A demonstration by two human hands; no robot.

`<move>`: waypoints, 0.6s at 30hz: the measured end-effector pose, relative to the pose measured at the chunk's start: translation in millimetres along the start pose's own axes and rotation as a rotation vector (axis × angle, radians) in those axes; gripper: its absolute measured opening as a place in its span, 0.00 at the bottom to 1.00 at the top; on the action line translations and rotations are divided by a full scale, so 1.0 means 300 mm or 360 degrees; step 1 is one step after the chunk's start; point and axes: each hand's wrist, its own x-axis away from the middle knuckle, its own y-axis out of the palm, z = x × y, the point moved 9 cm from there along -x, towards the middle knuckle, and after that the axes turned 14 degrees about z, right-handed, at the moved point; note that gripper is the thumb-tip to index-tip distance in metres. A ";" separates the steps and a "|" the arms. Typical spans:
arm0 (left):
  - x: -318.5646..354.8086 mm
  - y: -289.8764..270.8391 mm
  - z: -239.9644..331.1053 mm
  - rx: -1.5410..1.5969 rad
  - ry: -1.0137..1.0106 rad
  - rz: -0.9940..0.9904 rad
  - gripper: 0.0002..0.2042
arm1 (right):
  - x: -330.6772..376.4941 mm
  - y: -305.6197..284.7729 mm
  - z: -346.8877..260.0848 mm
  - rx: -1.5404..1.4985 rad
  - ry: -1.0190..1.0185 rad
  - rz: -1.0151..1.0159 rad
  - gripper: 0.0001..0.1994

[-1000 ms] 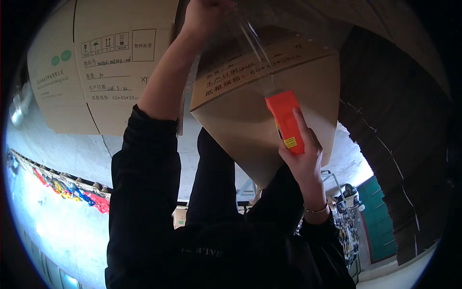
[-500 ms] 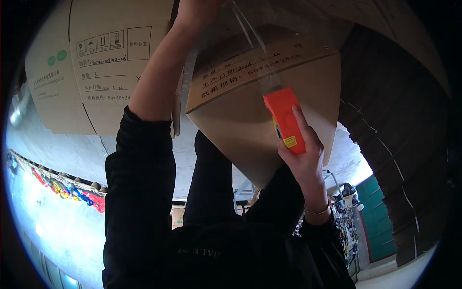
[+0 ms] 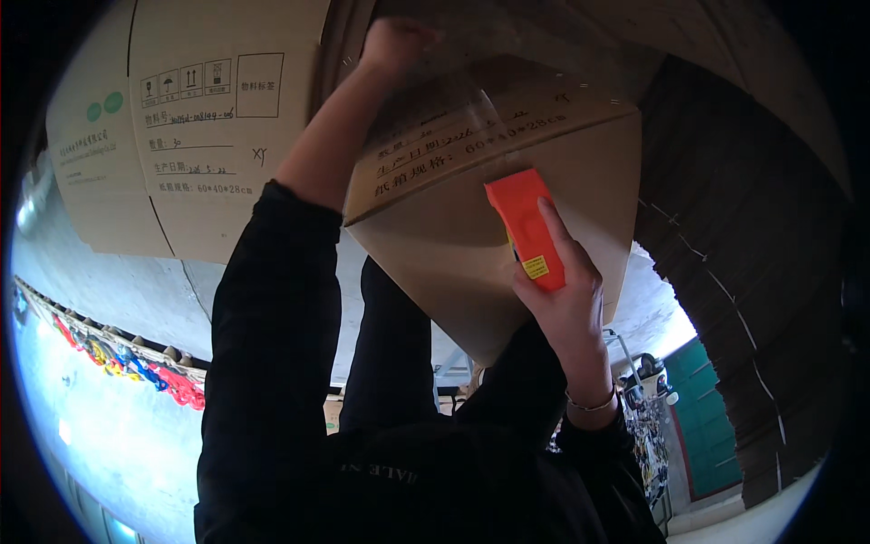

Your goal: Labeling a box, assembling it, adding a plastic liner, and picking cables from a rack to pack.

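My right hand (image 3: 569,304) grips an orange packing-tape dispenser (image 3: 526,222), thumb along its body. The dispenser's front end rests close to the edge of a brown cardboard carton (image 3: 435,245). A strip of clear tape (image 3: 489,113) runs from the dispenser over the carton's printed face. Above that face, at the far side, my left hand (image 3: 397,43) is curled with its fingers drawn in. It is somewhat blurred and dim, and whether tape is between its fingers cannot be made out.
Another printed carton (image 3: 199,163) stands on the left. A dark brown corrugated sheet (image 3: 716,254) hangs or leans along the right. Further off are a row of coloured bundles (image 3: 127,358) at the left and a green door (image 3: 702,417) at the right.
My left hand has come down and slightly right, nearer the carton's printed face. The right hand and dispenser have shifted a little left. The tape now slants less steeply and lies closer to the carton.
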 end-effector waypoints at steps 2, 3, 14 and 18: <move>0.056 0.050 -0.087 -0.0151 -0.0188 -0.0198 0.11 | -0.001 0.004 -0.015 -0.0022 -0.0005 -0.0007 0.41; 0.087 0.068 -0.115 -0.0153 -0.0192 -0.0188 0.11 | 0.000 0.006 -0.017 -0.0038 0.0007 -0.0008 0.42; 0.283 0.210 -0.106 -0.0425 0.0017 -0.0542 0.14 | -0.008 0.003 -0.029 0.0067 -0.0024 -0.0012 0.42; 0.261 0.190 -0.115 -0.0813 0.0075 -0.0411 0.27 | -0.014 -0.005 -0.031 0.0060 -0.0071 0.0031 0.41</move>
